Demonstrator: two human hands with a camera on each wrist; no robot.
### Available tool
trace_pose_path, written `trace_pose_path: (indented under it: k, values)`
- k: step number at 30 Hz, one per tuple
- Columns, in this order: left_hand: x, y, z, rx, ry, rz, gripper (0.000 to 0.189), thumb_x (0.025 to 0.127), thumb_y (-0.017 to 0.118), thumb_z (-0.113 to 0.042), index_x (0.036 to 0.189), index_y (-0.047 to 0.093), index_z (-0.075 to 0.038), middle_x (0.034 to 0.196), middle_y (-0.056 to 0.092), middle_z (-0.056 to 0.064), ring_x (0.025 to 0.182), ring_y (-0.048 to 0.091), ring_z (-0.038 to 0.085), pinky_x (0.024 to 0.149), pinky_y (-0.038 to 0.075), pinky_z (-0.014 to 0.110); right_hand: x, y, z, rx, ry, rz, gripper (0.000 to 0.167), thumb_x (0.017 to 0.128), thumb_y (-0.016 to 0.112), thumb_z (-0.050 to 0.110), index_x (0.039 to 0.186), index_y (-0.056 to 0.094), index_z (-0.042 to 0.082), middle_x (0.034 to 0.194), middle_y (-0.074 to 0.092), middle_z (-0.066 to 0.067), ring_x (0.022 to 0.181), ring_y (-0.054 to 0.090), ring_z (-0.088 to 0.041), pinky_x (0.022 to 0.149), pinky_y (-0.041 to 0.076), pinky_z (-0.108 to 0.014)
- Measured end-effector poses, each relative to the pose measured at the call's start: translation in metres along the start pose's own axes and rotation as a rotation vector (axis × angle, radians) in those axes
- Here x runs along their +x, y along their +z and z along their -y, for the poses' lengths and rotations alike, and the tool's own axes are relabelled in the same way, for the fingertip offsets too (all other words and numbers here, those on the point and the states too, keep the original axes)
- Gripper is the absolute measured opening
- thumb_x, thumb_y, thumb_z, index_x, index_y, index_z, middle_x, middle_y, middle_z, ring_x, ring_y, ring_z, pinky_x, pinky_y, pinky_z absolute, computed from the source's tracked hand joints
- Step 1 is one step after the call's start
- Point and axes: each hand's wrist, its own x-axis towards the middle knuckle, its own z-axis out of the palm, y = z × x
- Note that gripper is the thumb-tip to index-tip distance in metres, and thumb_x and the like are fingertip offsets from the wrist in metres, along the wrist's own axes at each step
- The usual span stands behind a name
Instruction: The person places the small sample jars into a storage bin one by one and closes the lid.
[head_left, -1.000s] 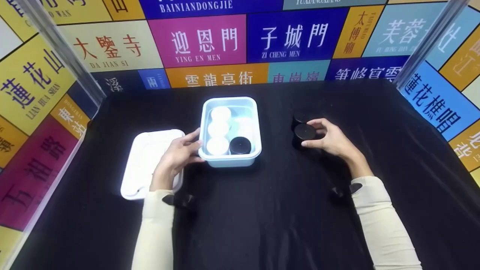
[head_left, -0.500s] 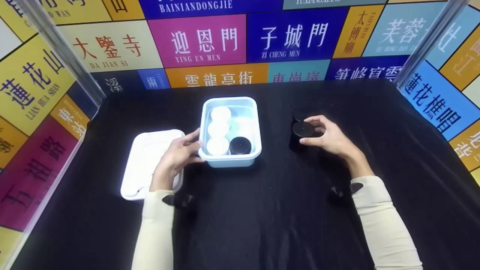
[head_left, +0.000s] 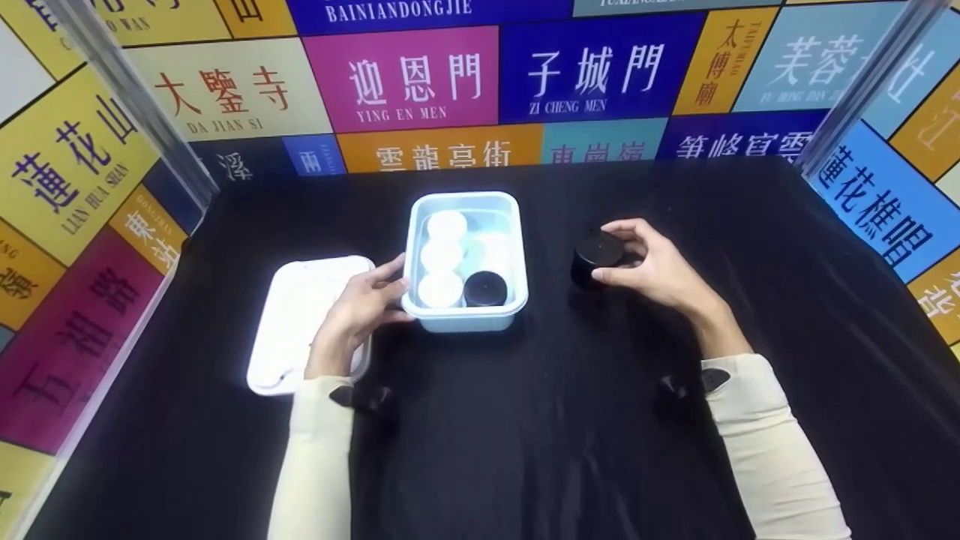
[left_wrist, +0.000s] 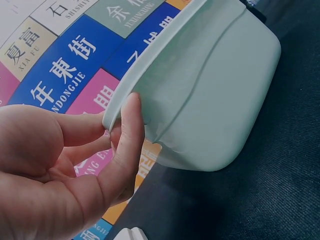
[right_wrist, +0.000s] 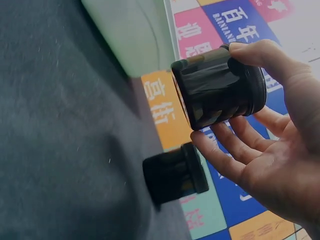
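Observation:
My left hand (head_left: 358, 311) pinches the left rim of a pale blue-green plastic box (head_left: 471, 322), as the left wrist view shows, with the box's wall (left_wrist: 220, 90) beside the fingers. Several white round-topped items (head_left: 441, 289) line the box's left side, and a black-lidded jar (head_left: 485, 289) stands in its near right corner. To the right of the box, my right hand (head_left: 654, 266) grips another black jar (right_wrist: 217, 87) between thumb and fingers, raised off the cloth. Beyond it a second black jar (right_wrist: 172, 175) stands on the cloth, mostly hidden in the head view.
A white lid (head_left: 300, 315) lies left of the box, partly behind my left forearm. Black cloth (head_left: 465, 435) covers the table. Printed panels with large characters (head_left: 405, 82) rise at the back and sides, with clear posts (head_left: 862, 94) at the corners.
My right hand has lifted the black jar and carried it a little left and away from me. The left hand keeps its hold on the box. The head view has shifted slightly.

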Motion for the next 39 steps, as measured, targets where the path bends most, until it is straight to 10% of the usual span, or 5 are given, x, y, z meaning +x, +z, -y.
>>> trace_pose_path:
  k: [16,39]
  values:
    - [0.001,-0.002,0.0,-0.017,-0.008,0.011,0.053,0.103,0.054,-0.013,0.155,0.038,-0.016,0.137,0.057,0.026,0.084,0.069,0.014,0.072,0.064,0.027,0.022,0.015,0.037,-0.101,-0.059,0.015,0.065,0.082,0.083,0.018,0.139,0.054,0.007,0.135,0.056,-0.014,0.108,0.059,-0.02,0.082,0.049,-0.009]
    - [0.001,-0.001,0.0,-0.019,-0.007,0.006,0.054,0.103,0.055,-0.011,0.154,0.039,-0.016,0.136,0.058,0.026,0.085,0.069,0.015,0.07,0.064,0.027,0.082,0.046,0.089,-0.276,-0.122,0.228,0.073,0.077,0.083,0.019,0.143,0.052,0.012,0.137,0.056,-0.016,0.125,0.056,-0.031,0.111,0.043,-0.042]
